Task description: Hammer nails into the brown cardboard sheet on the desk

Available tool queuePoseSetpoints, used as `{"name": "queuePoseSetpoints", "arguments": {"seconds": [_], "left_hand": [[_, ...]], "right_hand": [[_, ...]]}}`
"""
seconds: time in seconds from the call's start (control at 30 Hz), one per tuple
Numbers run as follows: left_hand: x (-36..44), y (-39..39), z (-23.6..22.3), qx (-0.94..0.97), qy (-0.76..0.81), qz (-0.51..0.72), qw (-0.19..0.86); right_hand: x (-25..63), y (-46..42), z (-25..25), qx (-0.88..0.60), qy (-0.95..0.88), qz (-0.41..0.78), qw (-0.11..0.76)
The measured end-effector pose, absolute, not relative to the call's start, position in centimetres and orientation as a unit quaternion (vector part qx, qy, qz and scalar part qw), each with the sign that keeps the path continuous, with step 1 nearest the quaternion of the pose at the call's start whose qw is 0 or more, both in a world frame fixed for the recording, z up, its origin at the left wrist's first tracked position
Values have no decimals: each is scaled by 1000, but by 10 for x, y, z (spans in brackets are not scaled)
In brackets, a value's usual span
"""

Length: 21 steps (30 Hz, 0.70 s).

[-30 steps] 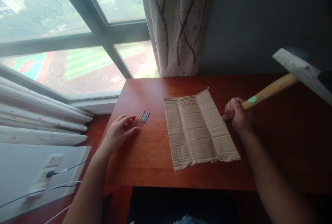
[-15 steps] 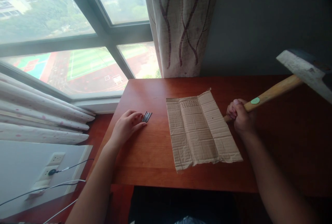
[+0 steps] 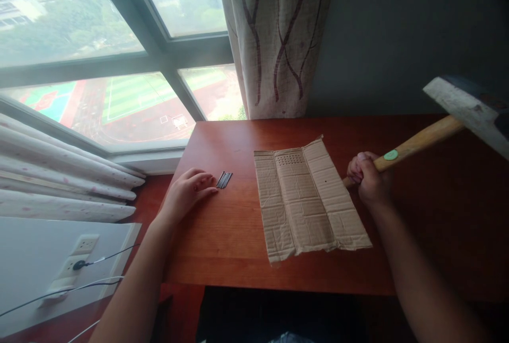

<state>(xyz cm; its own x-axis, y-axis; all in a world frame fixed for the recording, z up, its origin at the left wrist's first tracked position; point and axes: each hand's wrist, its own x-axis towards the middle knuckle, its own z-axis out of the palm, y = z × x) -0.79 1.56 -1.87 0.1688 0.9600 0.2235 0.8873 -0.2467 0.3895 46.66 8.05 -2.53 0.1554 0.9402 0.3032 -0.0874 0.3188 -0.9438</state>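
My right hand (image 3: 370, 178) is wrapped round the wooden handle of a hammer (image 3: 423, 135), its metal head raised at the far right. A green round sticker marks the handle. My left hand (image 3: 186, 194) rests by the table's left side, thumb and fingers apart. Just beyond its fingertips lie several thin dark nails (image 3: 225, 179), side by side in a row. Between the hands a creased sheet of cardboard (image 3: 308, 205) lies on the table, with rows of small holes near its far edge and a single hole toward its right side.
The reddish wooden table (image 3: 218, 242) stands against a dark wall and a window (image 3: 163, 51). A curtain (image 3: 284, 41) hangs behind it, another (image 3: 59, 173) at the left. Below that are wall sockets (image 3: 73, 263) with a plug and cables.
My left hand has drawn back slightly to the left, leaving more of the nails in sight. My right hand and the hammer have hardly moved.
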Motion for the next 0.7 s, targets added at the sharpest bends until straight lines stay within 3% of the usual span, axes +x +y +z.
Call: {"name": "queuePoseSetpoints", "arguments": {"seconds": [0.37,0.7], "left_hand": [[-2,20,-19,730,629,231,138],[34,18,-19,685,681,226,123]], "right_hand": [[467,80,-26,-422,-503,409,634],[467,80,-25,-431,-513,399,626]]}}
